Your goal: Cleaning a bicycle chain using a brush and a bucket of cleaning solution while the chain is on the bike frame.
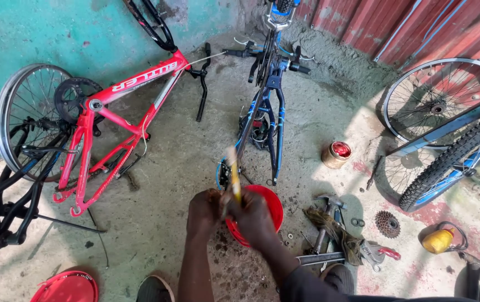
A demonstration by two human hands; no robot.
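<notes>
Yellow-handled tool (233, 174) stands upright, right hand (255, 219) and left hand (205, 211) both clenched around it above red bowl (268, 202).

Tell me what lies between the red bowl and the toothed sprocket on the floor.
Between the red bowl and the sprocket, the head view shows a hammer and a dirty rag.

Light: you see bright sun at right, shade at left.
Blur: your yellow tool (232, 173) smears.
Edges: bent.
</notes>
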